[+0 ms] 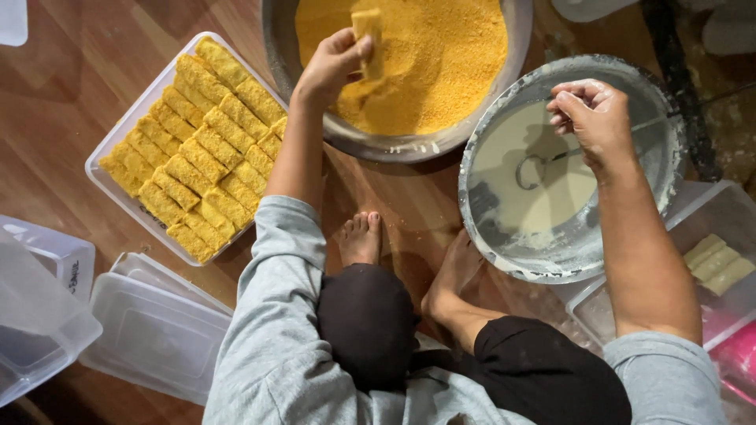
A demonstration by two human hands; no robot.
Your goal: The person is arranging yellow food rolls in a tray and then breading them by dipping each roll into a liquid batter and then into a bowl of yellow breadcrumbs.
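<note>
The breaded stick [368,39] is a short rectangular bar, pale yellow and dusted all over with orange-yellow crumbs. It stands nearly upright over the crumb bowl [276,47], at the far middle of the floor. The left hand [331,67] pinches it between thumb and fingertips along its long sides. It looks light and fairly firm, but with a soft, loose coat that would likely rub off under a hard squeeze; a light hold on the narrow edges seems best.

The right hand [594,118] is curled shut around the thin handle of a wire dipping tool [543,164], whose looped end lies in pale batter inside the grey batter bowl [669,165], right of the crumb bowl. The tool is stiff and slim, and the batter probably makes it slippery.

On the left side of the floor a clear tray [106,177] holds close rows of finished crumbed sticks [201,149]. At the right edge another clear box [709,220] holds a few pale uncoated sticks [718,264]. Empty plastic containers [150,338] lie at the near left. The person's bare feet [362,236] rest on the wooden floor [71,86] between the bowls.
</note>
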